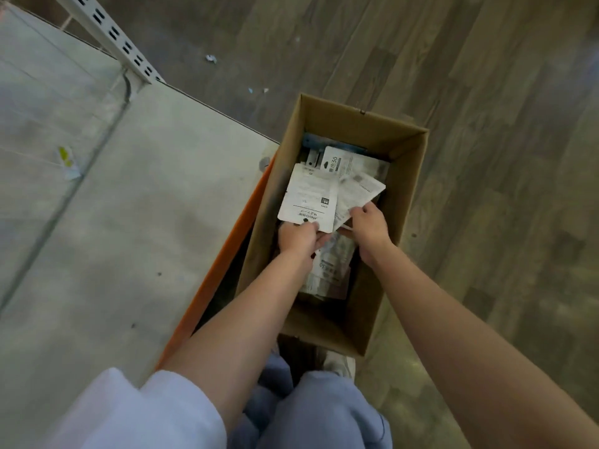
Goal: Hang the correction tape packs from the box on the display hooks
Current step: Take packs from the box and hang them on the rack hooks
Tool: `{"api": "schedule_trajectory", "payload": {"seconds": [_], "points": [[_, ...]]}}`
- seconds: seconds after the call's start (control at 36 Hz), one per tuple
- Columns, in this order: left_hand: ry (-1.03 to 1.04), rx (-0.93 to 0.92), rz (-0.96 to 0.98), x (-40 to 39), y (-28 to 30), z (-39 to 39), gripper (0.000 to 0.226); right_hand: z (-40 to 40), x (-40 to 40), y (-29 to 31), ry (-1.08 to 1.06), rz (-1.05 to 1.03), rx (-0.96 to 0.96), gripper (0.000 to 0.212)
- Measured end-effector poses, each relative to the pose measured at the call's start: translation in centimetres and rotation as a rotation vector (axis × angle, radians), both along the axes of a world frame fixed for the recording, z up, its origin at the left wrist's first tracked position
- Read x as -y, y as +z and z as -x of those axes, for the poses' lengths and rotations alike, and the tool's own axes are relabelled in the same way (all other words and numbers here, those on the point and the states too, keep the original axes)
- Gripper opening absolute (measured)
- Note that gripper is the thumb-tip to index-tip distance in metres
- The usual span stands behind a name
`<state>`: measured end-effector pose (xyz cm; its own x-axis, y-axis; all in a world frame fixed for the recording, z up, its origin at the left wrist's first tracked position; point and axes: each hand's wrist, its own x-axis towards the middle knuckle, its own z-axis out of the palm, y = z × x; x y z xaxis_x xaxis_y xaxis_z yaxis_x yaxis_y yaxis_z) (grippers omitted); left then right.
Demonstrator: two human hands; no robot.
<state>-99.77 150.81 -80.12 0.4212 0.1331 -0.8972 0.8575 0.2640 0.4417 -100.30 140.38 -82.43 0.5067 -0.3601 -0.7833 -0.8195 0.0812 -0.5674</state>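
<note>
An open cardboard box (406,189) stands on the wooden floor beside a low shelf. Both my hands are inside it. My left hand (296,236) grips the lower edge of a white correction tape pack (308,197), printed back facing up. My right hand (369,222) pinches a second white pack (356,192) that fans out to the right of the first. More packs (337,163) lie loose deeper in the box, and others lie under my wrists (330,270). No display hooks are in view.
A grey shelf board (129,205) with an orange front edge (220,280) runs along the box's left side. A white slotted upright (113,34) rises at the top left. Paper scraps lie on the floor (210,58) and shelf. My knees are below the box.
</note>
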Motion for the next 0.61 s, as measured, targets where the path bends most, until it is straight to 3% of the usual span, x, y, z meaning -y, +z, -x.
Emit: {"api": "schedule_trajectory", "payload": {"seconds": [0.25,0.44,0.61], "points": [[-0.234,0.025,-0.033,-4.6,16.5,1.5,0.033,1.5,-0.7,17.6,-0.131,-0.131,0.107,0.013],[-0.314,0.130,-0.054,-7.1,29.7,1.4,0.025,0.6,-2.7,30.7,-0.150,-0.260,0.192,0.029],[-0.214,0.210,-0.046,-8.2,39.1,1.9,0.027,-0.8,-4.9,40.8,-0.132,-0.443,0.302,0.025]]}}
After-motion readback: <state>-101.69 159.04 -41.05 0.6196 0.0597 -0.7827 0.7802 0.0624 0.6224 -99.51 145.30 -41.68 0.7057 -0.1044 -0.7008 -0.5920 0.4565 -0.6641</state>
